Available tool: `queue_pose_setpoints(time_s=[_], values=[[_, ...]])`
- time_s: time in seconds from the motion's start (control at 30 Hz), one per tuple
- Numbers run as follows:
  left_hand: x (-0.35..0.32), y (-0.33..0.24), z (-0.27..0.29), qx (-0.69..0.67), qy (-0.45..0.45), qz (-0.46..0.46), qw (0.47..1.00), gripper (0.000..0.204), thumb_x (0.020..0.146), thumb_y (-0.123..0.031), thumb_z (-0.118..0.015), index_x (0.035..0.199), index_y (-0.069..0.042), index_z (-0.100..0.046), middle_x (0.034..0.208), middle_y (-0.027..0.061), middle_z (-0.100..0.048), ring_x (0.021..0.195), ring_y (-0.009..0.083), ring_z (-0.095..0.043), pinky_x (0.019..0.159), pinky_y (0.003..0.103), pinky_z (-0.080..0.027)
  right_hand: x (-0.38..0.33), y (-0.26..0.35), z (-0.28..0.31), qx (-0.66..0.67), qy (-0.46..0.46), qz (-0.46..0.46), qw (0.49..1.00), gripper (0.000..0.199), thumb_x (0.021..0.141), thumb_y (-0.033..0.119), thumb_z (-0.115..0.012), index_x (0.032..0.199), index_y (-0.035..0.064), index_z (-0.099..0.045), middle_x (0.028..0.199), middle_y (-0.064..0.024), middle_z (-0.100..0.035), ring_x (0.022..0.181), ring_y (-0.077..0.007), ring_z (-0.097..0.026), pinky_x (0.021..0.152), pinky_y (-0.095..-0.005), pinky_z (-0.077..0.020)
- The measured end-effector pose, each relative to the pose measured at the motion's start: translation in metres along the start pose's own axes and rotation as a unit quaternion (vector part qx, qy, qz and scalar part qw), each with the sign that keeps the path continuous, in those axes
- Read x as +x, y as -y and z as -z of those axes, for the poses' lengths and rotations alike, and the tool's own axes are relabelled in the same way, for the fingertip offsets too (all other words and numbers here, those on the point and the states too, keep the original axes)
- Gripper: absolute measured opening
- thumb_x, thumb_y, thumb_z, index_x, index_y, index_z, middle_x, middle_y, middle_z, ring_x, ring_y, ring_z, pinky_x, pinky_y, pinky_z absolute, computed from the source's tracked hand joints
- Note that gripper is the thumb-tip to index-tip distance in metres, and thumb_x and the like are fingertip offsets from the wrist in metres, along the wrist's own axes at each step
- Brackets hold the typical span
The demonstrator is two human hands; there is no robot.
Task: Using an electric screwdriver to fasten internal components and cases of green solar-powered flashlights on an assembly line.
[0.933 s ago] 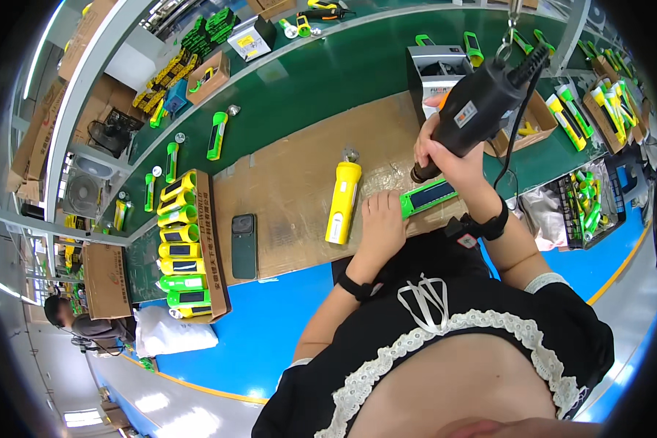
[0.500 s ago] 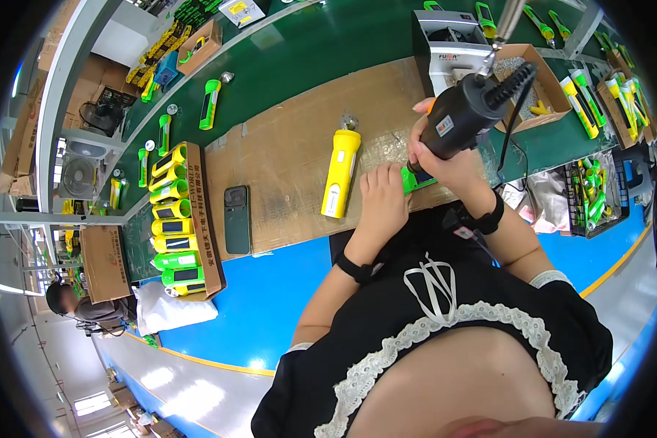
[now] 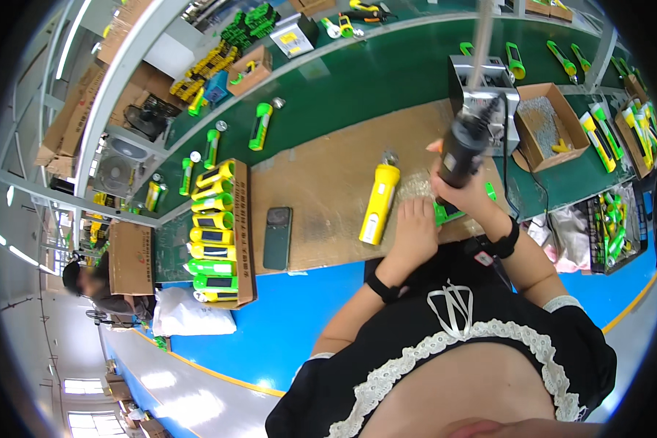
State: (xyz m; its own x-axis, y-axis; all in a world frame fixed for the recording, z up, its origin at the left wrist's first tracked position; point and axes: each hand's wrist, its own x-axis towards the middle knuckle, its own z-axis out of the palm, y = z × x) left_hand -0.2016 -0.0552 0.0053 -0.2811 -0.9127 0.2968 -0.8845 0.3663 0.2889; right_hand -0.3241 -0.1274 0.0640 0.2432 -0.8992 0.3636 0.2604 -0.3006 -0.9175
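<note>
My right hand (image 3: pixel 466 191) is wrapped round a black electric screwdriver (image 3: pixel 460 155), which hangs from a metal rod and points down at the work. Below it, a green flashlight (image 3: pixel 447 213) lies on the cardboard-covered bench, partly covered by my hands. My left hand (image 3: pixel 416 228) holds the near left end of that flashlight, fingers pressed over it. The screwdriver's tip is hidden behind my right hand, so I cannot tell whether it touches the flashlight. Just left of my left hand lies a yellow flashlight (image 3: pixel 379 206), with a loose round silver part (image 3: pixel 389 158) at its head.
A dark phone (image 3: pixel 277 239) lies on the cardboard (image 3: pixel 321 182). Left of it, a carton (image 3: pixel 247 244) holds a row of yellow and green flashlight housings. Behind the screwdriver stand a grey machine (image 3: pixel 483 98) and a box of screws (image 3: pixel 551 120). A black crate (image 3: pixel 598 237) is at right.
The whole view has shifted, so bench items appear further right and lower. Against the bench, my right hand has brought the screwdriver left and more upright over the green flashlight.
</note>
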Motion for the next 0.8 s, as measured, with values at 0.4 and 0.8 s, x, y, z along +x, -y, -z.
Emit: queue_pose_setpoints(time_s=[0.4,0.8], values=[[0.049,0.008,-0.03,0.204,-0.02,0.169,0.964,0.044,0.067,-0.033,-0.075,0.088,0.0,-0.055,0.087,0.0143,-0.052,0.084,0.0296,-0.051,0.073,0.042,-0.041,-0.034,0.084,0.063,0.187,0.061,0.155,0.968,0.071,0.078,0.006,-0.063,0.135,0.0012,-0.022,0.069,-0.0075,-0.052,0.059,-0.016,-0.054,0.058,-0.0275,-0.0466],[0.192,0.035,0.002,0.102,-0.044,0.182,0.977,0.04,0.079,-0.034,-0.064,0.102,-0.001,-0.06,0.098,0.0208,-0.061,0.09,0.0365,-0.059,0.076,0.047,-0.047,-0.018,0.044,0.084,-0.003,-0.176,0.194,0.965,0.06,0.077,-0.002,-0.062,0.128,-0.0052,-0.03,0.07,-0.0062,-0.055,0.06,-0.0119,-0.056,0.057,-0.0236,-0.0463]])
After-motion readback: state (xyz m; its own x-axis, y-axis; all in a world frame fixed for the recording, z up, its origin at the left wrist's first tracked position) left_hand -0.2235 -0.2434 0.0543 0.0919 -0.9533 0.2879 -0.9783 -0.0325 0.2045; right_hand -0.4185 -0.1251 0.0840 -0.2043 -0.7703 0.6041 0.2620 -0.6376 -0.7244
